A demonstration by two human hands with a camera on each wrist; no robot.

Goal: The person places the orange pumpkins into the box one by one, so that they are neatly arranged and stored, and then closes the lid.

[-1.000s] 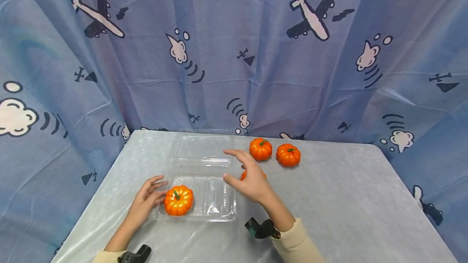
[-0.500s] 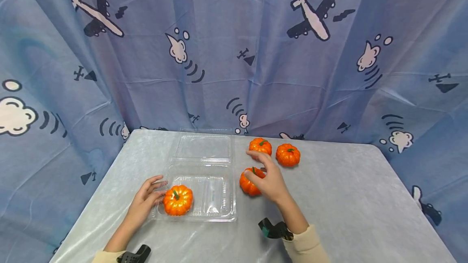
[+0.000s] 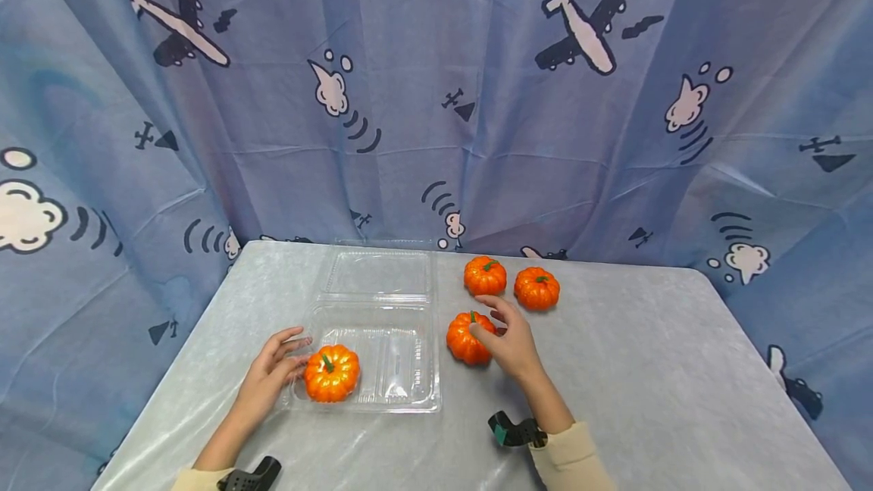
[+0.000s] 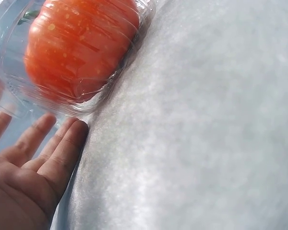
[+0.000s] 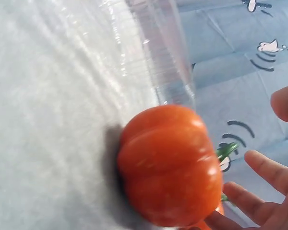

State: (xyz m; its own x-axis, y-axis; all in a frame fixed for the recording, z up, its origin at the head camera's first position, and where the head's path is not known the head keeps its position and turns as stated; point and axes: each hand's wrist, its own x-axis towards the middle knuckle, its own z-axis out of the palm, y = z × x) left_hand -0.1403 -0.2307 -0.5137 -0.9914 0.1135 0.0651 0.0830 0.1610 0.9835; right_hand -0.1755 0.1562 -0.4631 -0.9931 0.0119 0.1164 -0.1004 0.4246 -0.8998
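Right hand (image 3: 513, 343) has fingers curled loosely around a pumpkin (image 3: 467, 338), contact unclear; it could roll toward 9 o'clock. Left hand (image 3: 269, 376), fingers relaxed, steadies the tray (image 3: 409, 398).

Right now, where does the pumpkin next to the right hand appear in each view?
Head: pumpkin at centre, just right of the clear container, right hand touching its right side.
Left wrist: not in it; the orange one there sits inside the container.
Right wrist: lower centre, fingers at its right.
Shared landmark: the clear container.
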